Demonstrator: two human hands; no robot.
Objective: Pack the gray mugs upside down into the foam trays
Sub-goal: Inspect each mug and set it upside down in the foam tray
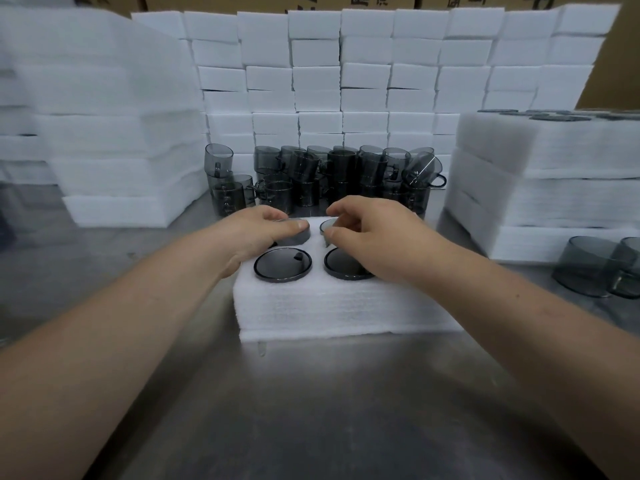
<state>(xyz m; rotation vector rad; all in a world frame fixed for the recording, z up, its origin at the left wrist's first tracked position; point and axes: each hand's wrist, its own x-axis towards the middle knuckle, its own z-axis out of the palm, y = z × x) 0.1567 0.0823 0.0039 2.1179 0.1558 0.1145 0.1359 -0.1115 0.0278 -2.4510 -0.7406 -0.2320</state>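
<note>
A white foam tray (332, 306) lies on the steel table in front of me. Two gray mugs sit upside down and flush in its near holes, the left mug (282, 265) and the right mug (343, 268). In the far left hole stands another upside-down mug (294, 233), partly raised, and my left hand (256, 230) lies over its base with fingers curled on it. My right hand (363, 230) pinches the base rim of a tilted mug (328, 226) at the far right hole. A cluster of stacked gray mugs (322, 178) waits behind the tray.
Stacks of white foam trays (114, 133) rise at the left, a wall of foam blocks (346, 81) at the back, and filled trays (540, 168) at the right. Two loose mugs (595, 268) lie at the right edge of the steel table (311, 410).
</note>
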